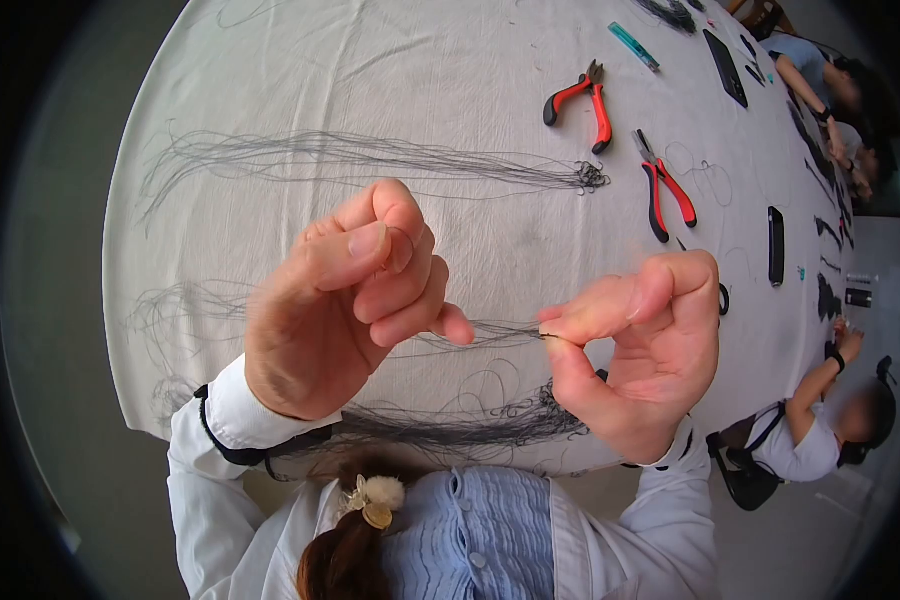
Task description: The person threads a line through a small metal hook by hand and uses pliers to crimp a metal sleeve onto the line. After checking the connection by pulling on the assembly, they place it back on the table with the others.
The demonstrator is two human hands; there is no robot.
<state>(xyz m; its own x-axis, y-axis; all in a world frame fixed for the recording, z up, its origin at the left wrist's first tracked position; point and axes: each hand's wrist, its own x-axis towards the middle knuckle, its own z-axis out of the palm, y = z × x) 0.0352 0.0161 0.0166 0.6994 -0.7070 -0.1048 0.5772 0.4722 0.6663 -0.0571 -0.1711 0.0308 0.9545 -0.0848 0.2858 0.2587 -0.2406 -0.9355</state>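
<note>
Nearest you, crinkled blue fabric (467,530) and smooth white sleeves (215,500) frame the work, beside a fluffy, pale hair ornament (380,495). A dense bundle of dark, wiry strands (440,430) lies close to your body, its right end tangled in curls. Above it, your right hand (560,335) pinches a fine dark strand (548,336) between thumb and forefinger. Your left hand (390,250) has its fingers curled closed; you cannot tell whether they grip anything. A thinner bundle (480,331) runs behind both hands, and a 3rd bundle (370,152) stretches beyond, ending in a curly knot. Farther right lie 2 pliers (654,185) with red-and-black handles, then a teal plastic tool (634,46). Creased, cream cloth (490,245) covers the bench (220,60); 2 or more people (795,445) work along its far right side, above a grey floor (60,250).
</note>
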